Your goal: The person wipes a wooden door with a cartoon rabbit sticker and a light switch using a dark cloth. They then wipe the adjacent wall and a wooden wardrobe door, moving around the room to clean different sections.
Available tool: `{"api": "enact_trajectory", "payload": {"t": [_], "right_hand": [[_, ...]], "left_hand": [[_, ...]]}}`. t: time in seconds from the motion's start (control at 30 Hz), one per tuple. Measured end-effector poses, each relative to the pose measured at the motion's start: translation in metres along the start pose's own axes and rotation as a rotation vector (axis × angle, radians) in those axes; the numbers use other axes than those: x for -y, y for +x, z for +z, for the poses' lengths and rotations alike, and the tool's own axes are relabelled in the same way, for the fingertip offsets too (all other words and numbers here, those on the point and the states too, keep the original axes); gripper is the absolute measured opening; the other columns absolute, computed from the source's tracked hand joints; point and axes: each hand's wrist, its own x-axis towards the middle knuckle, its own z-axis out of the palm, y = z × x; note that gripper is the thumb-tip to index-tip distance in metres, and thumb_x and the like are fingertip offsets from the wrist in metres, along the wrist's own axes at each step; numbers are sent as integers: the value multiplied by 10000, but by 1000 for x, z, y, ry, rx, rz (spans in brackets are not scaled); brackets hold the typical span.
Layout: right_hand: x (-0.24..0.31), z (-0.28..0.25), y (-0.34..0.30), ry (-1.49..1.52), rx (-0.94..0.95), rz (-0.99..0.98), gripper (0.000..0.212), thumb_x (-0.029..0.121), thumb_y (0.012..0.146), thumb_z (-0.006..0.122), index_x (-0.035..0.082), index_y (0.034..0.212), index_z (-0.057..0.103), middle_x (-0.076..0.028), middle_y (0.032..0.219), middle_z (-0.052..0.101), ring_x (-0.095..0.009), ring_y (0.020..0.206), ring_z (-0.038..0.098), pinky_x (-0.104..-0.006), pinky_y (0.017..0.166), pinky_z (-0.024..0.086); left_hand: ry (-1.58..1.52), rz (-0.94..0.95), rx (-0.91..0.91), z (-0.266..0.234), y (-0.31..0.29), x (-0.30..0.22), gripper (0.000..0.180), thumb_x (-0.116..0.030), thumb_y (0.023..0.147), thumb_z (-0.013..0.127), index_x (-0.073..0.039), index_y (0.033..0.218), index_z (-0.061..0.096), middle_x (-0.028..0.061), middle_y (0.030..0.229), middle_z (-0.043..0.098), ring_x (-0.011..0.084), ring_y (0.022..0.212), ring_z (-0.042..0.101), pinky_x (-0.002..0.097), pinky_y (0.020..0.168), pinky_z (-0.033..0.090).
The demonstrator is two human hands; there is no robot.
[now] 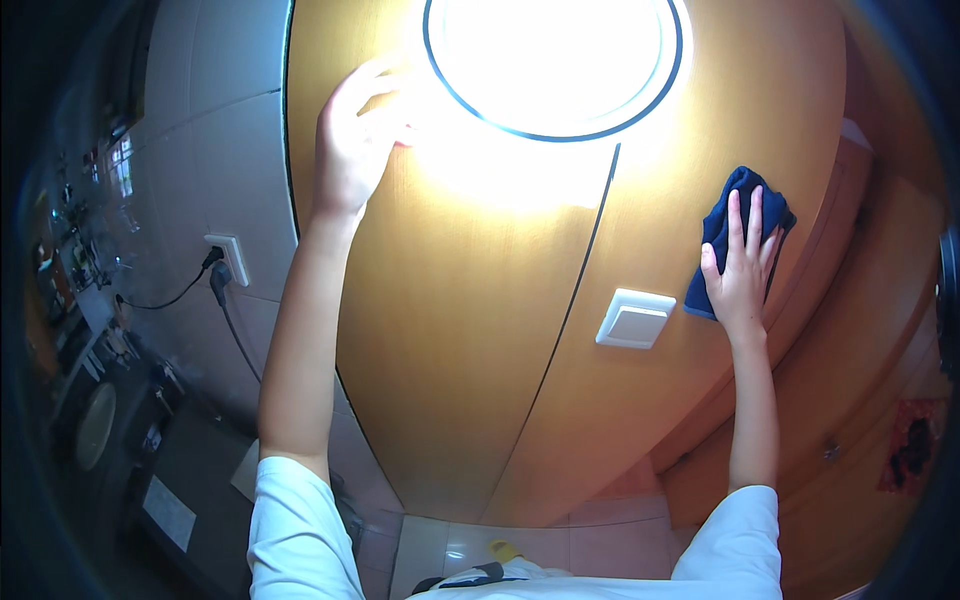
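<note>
My right hand (742,270) presses a dark blue cloth (741,205) against the upright wooden panel (440,330), fingers spread over it. The cloth is bunched at the top, and its lower corner hangs past my thumb. At the upper left, my left hand (362,135) is raised beside a glaring round light with a dark rim (560,137). Nothing shows in that hand; its fingers are apart and partly bent, their tips washed out by the glare. Whether they touch the panel I cannot tell.
A white wall switch (636,320) sits on the panel, left of my right forearm. A thin dark seam (580,270) runs down the wood. On the left tiled wall, a socket (228,260) holds plugs with black cords. A dark counter (200,480) stands at lower left.
</note>
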Motion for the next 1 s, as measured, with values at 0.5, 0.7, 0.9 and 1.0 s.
{"api": "enact_trajectory", "payload": {"t": [0.5, 0.7, 0.9, 1.0], "right_hand": [[-5, -2, -4, -5, -5, -8, 714, 295, 846, 563, 186, 1498, 293, -141, 1574, 170, -432, 1407, 211, -611, 1139, 121], [-5, -1, -7, 23, -18, -7, 710, 295, 836, 565, 178, 1491, 316, -141, 1572, 177, -448, 1392, 227, -613, 1138, 113], [27, 8, 6, 44, -171, -41, 662, 376, 851, 594, 198, 1457, 395, -185, 1550, 228, -514, 1213, 389, -623, 1061, 216], [90, 14, 39, 162, -181, -63, 496, 390, 841, 608, 118, 1255, 603, -198, 1483, 356, -483, 1209, 393, -642, 1057, 201]], "left_hand": [[-96, -281, -194, 14, 8, 3, 311, -168, 960, 550, 58, 1168, 603, 115, 977, 650, 159, 717, 655, 268, 647, 549], [-128, -288, -192, 20, -15, -5, 352, -195, 972, 511, 53, 1214, 574, 123, 994, 653, 150, 692, 650, 254, 629, 538], [120, -234, -330, 23, -56, -10, 342, -152, 964, 434, 27, 1219, 574, 113, 992, 642, 155, 753, 622, 270, 730, 508], [628, 167, -320, 36, -84, 22, 336, -114, 924, 458, -4, 1218, 579, 140, 1146, 603, 243, 1023, 573, 348, 889, 448]]}}
